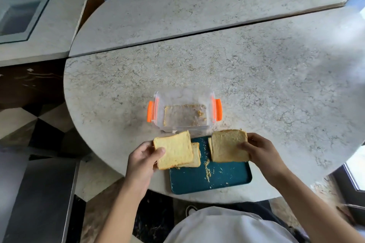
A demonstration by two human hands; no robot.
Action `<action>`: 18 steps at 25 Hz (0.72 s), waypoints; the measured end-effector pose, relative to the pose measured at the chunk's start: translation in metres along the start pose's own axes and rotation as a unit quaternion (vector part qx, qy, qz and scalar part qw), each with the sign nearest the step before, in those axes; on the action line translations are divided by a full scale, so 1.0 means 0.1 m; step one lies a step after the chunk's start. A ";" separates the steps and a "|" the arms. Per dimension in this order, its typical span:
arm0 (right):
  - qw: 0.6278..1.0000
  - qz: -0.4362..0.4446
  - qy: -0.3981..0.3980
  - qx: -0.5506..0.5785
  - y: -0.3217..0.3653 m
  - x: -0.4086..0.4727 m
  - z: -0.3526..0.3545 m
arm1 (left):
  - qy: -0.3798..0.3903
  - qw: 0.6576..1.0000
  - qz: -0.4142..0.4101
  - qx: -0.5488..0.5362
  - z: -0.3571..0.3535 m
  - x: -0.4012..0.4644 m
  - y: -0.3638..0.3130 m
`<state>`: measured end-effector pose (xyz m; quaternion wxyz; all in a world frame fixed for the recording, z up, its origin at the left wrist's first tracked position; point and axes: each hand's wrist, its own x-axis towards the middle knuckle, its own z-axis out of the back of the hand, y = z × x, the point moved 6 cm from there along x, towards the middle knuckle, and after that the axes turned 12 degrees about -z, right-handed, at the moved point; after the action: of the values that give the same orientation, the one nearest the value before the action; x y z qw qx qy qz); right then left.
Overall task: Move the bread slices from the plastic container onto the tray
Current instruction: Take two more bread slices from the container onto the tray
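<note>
A clear plastic container (pixel 184 96) with orange side clips stands on the round stone table, holding only crumbs. Just in front of it lies a dark teal tray (pixel 227 177) scattered with crumbs. My left hand (pixel 142 162) grips a bread slice (pixel 173 150) over the tray's left edge; a second slice (pixel 196 157) lies partly hidden beneath it. My right hand (pixel 260 150) holds another bread slice (pixel 229 146) by its right edge at the tray's far right corner, with a further slice edge showing under it.
The stone table (pixel 256 77) spreads wide behind and to the right of the container. A seam separates it from a second slab behind. A counter with a glass inset (pixel 19 17) stands at the far left. The table's front edge runs just under the tray.
</note>
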<state>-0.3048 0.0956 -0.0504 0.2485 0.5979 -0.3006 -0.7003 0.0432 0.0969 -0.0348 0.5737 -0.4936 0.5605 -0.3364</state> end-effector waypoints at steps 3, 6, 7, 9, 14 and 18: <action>0.997 -0.044 -0.046 -0.044 -0.57 -0.01 0.10 | -0.023 0.996 0.085 0.005 0.08 -0.33 0.63; 0.993 -0.059 -0.067 -0.076 -0.89 0.04 0.09 | -0.039 0.990 0.129 0.044 0.05 -0.40 1.02; 0.992 -0.065 -0.065 -0.087 -0.94 0.06 0.07 | -0.037 0.989 0.135 0.056 0.01 -0.39 1.08; 0.989 -0.077 -0.060 -0.115 -0.98 0.09 0.02 | -0.029 0.985 0.148 0.087 -0.06 -0.34 1.16; 0.961 -0.022 -0.094 -0.258 -0.84 0.13 -0.01 | 0.009 0.966 0.138 0.217 -0.21 -0.25 1.15; 0.933 0.038 -0.137 -0.330 -0.69 0.11 0.02 | -0.002 0.949 0.148 0.279 -0.17 -0.22 1.02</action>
<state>-0.3078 0.1361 -0.1072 0.4149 0.3689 -0.1063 -0.8249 0.0063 0.1435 -0.1225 0.7327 -0.2256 0.5101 -0.3899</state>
